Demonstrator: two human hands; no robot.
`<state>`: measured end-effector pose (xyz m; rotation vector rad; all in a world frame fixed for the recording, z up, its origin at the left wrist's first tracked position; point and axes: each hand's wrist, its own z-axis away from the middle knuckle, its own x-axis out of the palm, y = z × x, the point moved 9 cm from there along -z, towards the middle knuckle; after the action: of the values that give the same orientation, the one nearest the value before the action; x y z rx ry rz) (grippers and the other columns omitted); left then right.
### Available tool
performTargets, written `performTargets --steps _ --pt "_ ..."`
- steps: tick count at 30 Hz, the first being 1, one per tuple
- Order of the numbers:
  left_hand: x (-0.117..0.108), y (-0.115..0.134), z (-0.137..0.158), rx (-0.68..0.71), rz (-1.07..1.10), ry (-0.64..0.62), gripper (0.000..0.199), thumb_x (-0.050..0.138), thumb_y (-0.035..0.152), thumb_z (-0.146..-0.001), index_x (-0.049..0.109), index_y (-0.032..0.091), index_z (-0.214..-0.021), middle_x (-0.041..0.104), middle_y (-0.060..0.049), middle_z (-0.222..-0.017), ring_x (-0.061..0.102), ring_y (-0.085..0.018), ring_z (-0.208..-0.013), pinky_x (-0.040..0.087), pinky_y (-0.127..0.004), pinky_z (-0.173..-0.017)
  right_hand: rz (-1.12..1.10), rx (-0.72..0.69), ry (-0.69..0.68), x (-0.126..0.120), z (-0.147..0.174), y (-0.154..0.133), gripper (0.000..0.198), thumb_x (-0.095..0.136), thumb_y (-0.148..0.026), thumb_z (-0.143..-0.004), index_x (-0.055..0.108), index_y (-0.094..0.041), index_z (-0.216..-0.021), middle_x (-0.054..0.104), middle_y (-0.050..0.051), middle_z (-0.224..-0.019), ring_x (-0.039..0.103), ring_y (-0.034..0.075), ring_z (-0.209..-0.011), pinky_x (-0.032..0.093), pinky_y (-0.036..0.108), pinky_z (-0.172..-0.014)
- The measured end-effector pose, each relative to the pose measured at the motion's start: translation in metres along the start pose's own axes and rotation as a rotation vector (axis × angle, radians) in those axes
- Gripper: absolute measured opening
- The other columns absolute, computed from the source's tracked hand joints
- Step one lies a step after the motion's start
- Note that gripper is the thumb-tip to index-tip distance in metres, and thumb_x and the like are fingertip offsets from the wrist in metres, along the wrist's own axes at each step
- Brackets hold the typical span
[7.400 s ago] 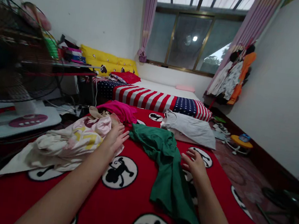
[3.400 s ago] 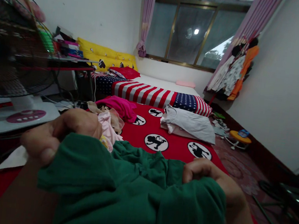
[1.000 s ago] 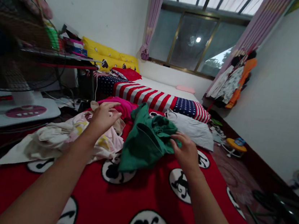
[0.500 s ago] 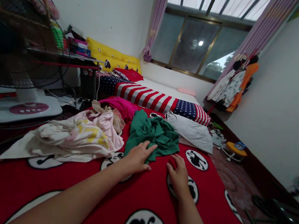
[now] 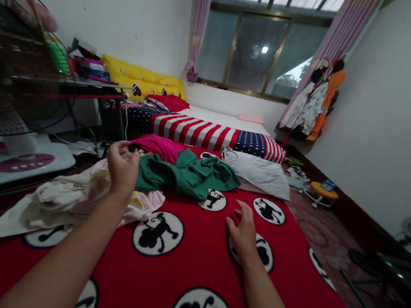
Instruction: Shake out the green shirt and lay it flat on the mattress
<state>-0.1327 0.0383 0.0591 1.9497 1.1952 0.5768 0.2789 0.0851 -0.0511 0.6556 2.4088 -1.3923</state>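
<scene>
Bedroom with low bedding under a far window; broad red blanket (image 5: 191, 267) with black round figures spread across the near floor, stars-and-stripes cover (image 5: 208, 132) beyond it. At far left, big standing fan (image 5: 10, 100). Left of centre, heaped pale clothes (image 5: 61, 196); behind them a pink garment (image 5: 156, 145); to the right, a whitish pillow-like bundle (image 5: 259, 173). Across the middle, green garment (image 5: 188, 174), crumpled and stretched left to right, partly over the pale heap and partly on the blanket. Could snag or drag pieces of the pale heap along if pulled from its left end, since lying over that heap; could also bunch further instead of opening out, being twisted and gripped, if at all, at one end only. Left hand (image 5: 123, 169) raised above the pale heap, fingers curled in towards the thumb; left end of the green garment touching its far side, actual hold hidden, so cannot tell. Right hand (image 5: 244, 231) opened flat, fingers slightly spread, resting on the blanket; green garment well beyond it, far and to the left, not touching.
</scene>
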Motion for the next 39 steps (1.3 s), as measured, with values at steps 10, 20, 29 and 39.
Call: performTargets --steps 10,20,29,39 --pt "0.094 0.006 0.094 0.468 -0.598 -0.849 0.070 0.047 -0.002 -0.064 0.057 0.027 -0.128 0.047 -0.006 -0.141 0.032 -0.029 -0.137 0.029 -0.052 -0.111 0.177 -0.099 -0.093 0.006 0.002 -0.018 0.030 0.052 -0.023 -0.081 0.063 -0.018 -0.108 0.055 0.013 -0.124 0.055 0.026 -0.113 0.045 0.044 -0.099" --pt "0.097 0.045 0.116 0.580 -0.425 -0.858 0.037 0.049 0.003 -0.072 0.072 0.022 -0.094 0.069 -0.006 -0.108 0.056 -0.025 -0.112 0.037 -0.046 -0.105 0.074 -0.324 -0.199 0.034 0.019 -0.074 0.045 0.055 -0.018 -0.081 0.052 -0.021 -0.126 0.046 0.012 -0.139 0.046 0.024 -0.127 0.039 0.042 -0.106" --pt "0.106 0.118 0.198 0.685 -0.191 -1.261 0.031 0.063 0.019 -0.076 0.067 0.024 -0.106 0.065 -0.004 -0.107 0.060 -0.020 -0.100 0.045 -0.027 -0.090 -0.212 -0.082 -0.001 0.010 0.010 -0.050 0.048 0.048 -0.011 -0.069 0.060 -0.018 -0.114 0.068 0.009 -0.109 0.063 0.023 -0.101 0.049 0.040 -0.090" --pt "0.098 0.046 0.175 0.569 -0.718 -1.538 0.065 0.077 0.034 -0.058 0.061 0.022 -0.120 0.064 -0.009 -0.112 0.061 -0.028 -0.101 0.050 -0.033 -0.083 -0.449 0.259 0.260 -0.019 -0.001 0.026 0.031 0.058 -0.030 -0.069 0.069 -0.015 -0.095 0.071 0.009 -0.089 0.063 0.021 -0.078 0.050 0.031 -0.066"
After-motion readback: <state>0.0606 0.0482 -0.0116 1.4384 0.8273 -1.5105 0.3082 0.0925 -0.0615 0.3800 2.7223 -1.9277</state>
